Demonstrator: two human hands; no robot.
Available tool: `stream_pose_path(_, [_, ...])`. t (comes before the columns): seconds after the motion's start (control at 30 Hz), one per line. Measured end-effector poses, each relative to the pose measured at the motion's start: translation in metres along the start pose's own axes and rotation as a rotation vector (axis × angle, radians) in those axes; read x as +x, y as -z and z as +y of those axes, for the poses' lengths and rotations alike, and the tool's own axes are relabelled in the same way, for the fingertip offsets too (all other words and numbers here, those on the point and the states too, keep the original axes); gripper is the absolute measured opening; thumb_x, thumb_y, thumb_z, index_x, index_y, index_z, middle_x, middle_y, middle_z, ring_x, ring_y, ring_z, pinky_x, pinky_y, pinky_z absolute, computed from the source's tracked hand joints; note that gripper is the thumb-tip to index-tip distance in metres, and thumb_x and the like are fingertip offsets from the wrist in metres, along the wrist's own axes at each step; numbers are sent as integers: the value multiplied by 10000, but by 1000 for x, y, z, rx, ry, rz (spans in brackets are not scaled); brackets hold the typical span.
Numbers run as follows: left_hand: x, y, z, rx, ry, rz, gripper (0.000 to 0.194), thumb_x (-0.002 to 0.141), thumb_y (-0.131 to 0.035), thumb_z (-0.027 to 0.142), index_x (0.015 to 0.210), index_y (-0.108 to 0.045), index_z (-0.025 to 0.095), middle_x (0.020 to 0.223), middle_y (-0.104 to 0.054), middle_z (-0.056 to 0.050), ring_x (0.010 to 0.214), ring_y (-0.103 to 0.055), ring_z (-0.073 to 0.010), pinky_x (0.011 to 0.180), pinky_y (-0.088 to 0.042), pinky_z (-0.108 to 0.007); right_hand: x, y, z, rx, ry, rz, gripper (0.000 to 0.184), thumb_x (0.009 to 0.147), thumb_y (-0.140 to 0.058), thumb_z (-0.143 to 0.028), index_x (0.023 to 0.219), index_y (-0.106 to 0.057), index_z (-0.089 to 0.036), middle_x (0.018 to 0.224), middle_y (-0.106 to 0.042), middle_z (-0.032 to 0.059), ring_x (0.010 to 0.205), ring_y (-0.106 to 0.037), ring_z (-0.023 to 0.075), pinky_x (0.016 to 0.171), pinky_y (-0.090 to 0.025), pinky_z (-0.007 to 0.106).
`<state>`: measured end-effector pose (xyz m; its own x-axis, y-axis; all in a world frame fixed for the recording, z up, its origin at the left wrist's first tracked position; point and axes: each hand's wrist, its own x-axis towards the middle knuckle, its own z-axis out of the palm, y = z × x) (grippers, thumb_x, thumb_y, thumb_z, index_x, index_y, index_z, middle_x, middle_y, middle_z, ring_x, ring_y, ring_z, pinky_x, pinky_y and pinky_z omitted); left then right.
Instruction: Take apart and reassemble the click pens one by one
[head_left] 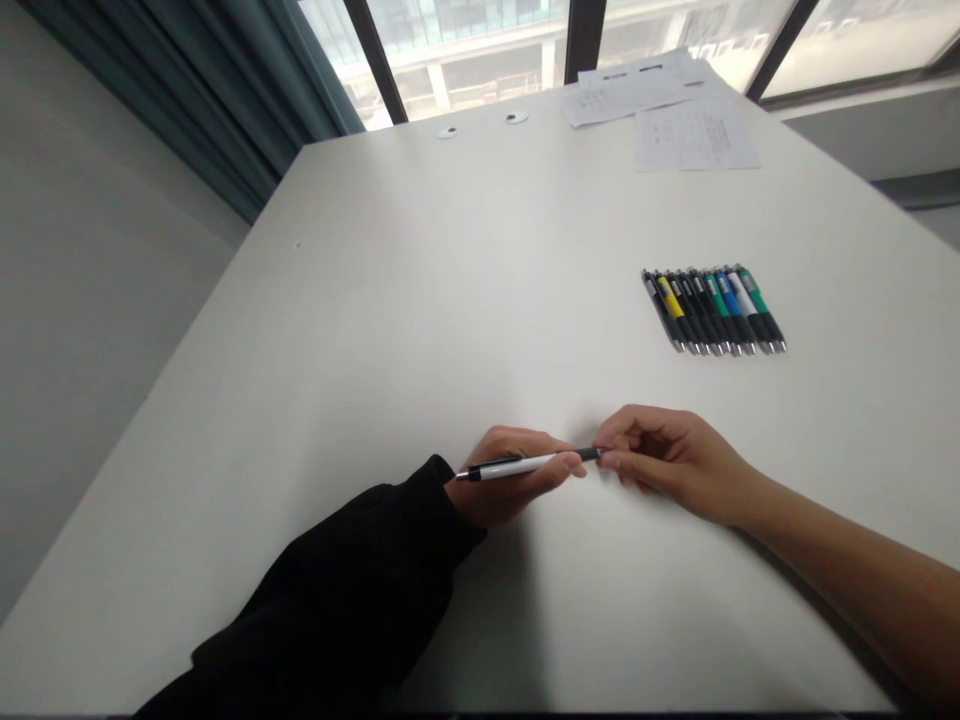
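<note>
White pen (516, 466) held between left hand (517, 488) and right hand (686, 455)

The left hand grips the pen along its barrel, thumb on the near side and fingers on the far side. The pen lies across the hand, its clicker end reaching back over the wrist beside the cuff of a black sleeve (345, 570). Its black clip faces up, and its dark grip section points toward the right hand. The right hand is closed in a pinch at the tip end, thumb and fingertips together around it, the other fingers curled. The right forearm is bare.

Both hands are low over a white table (420, 330), near its front edge. Beyond the right hand, and apart from it, a row of pens (712, 312) lies side by side on the tabletop, slightly slanted, silver tips toward the person. Most are black; yellow, green, blue and white barrels show among them.

Farther back, printed papers (697, 137) overlap at the far right corner. Two small oval fittings (448, 132) with dark centres sit along the far edge. Behind the table is a window (480, 60) with dark frames, and to the left hang a blue-grey curtain (247, 90) and a pale wall (90, 260).
</note>
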<state>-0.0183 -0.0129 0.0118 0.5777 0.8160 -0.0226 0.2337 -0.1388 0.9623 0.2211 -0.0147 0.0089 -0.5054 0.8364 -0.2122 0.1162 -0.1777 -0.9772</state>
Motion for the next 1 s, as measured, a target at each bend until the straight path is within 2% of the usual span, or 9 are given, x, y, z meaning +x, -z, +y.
stream_pose_path(0.07, [0,0,0,-2,1,1,430,982,-551,435,901,-805,98,685,-712,-80,584,-585,-125,572,-453,-238,0,-1,0,37,23,30,269,853,-789,-408,934,-668,-181,606,-533,-45,529,-458,96,486,-372,236])
stream_pose_path(0.17, [0,1,-1,-4,9,-4,453,985,-545,461,909,-807,100,679,-708,-77,580,-584,-125,574,-454,-237,1,-1,1,36,15,22,306,884,-749,-444,1025,-674,-183,657,-590,-19,549,-496,107,493,-401,241])
stream_pose_path(0.27, [-1,1,-2,-1,5,-4,455,987,-547,468,912,-809,104,701,-718,-81,585,-589,-124,581,-454,-236,1,0,1,-20,-21,-1,314,944,-665,-475,943,-708,-165,645,-635,15,546,-522,113,493,-401,245])
stream_pose_path(0.4, [-1,1,-1,-9,6,7,443,986,-554,457,911,-806,100,697,-718,-80,578,-586,-121,576,-451,-235,0,0,2,9,13,29,246,886,-751,-421,907,-717,-178,597,-571,-27,510,-451,96,473,-346,244])
stream_pose_path(0.47, [-1,1,0,-14,8,8,443,985,-554,452,909,-805,96,697,-720,-84,578,-589,-123,573,-454,-235,0,0,2,23,52,52,227,866,-775,-405,894,-723,-186,634,-581,-16,553,-475,110,501,-367,258])
stream_pose_path(0.63, [0,0,0,-17,-16,8,424,986,-554,437,928,-805,100,764,-751,-105,588,-607,-124,568,-477,-238,0,1,0,-39,156,63,222,879,-763,-386,788,-722,-187,877,-709,82,781,-616,187,659,-472,325])
stream_pose_path(0.73, [0,-2,-2,-70,-53,24,370,971,-592,411,1009,-798,106,904,-780,-130,615,-631,-123,586,-519,-242,1,1,1,-13,137,90,191,855,-788,-375,853,-720,-197,778,-673,37,676,-574,148,602,-452,293])
stream_pose_path(0.87, [0,-3,-6,-164,-32,20,361,951,-638,408,1104,-782,115,977,-787,-140,609,-641,-119,577,-556,-245,1,0,1,21,37,65,292,853,-779,-432,1008,-712,-193,679,-639,-1,569,-525,116,512,-414,250])
stream_pose_path(1.0, [-1,-3,-7,-222,10,1,382,940,-665,423,1175,-764,138,1049,-787,-143,636,-665,-126,597,-585,-255,2,0,-3,-56,-30,28,353,931,-664,-506,900,-735,-161,610,-641,17,537,-531,115,492,-426,247])
